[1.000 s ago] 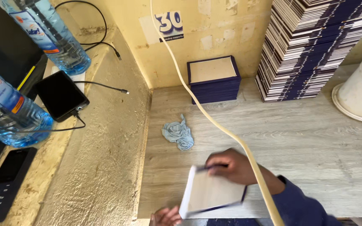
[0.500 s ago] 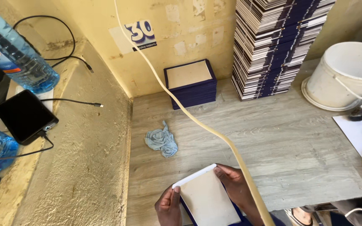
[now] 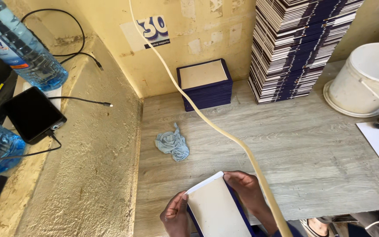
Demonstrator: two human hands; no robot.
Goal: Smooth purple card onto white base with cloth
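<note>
Since the earlier frame both hands have shifted a little apart along the board, and the view has swung slightly so the white bucket sits further right; the board itself has barely moved.

The pale cream rectangular board with dark blue backing [image 3: 218,210] lies at the near edge of the grey wood-grain tabletop [image 3: 303,149], directly between the hands. Its long axis runs from the upper left corner down toward the lower right, tilted relative to the table edge. The left hand [image 3: 175,216] grips the board's left edge, fingers curled over it; the right hand [image 3: 247,193] holds the far right corner and upper edge, fingers laid on the board. Both are closed on the board, and neither is clearly nearer.

A cream-coloured flexible hose [image 3: 207,118] crosses the table diagonally and passes just beside the right hand. Farther out, a crumpled light blue cloth [image 3: 173,144] lies well apart from the board. Against the yellow wall sit a low pile of blue-edged boards [image 3: 205,83] and a tall stack of the same [image 3: 294,48]. The white plastic bucket [image 3: 369,79] stands at the right. On the rough ledge to the left are a black phone [image 3: 32,114] and clear plastic water bottles [image 3: 20,48].
</note>
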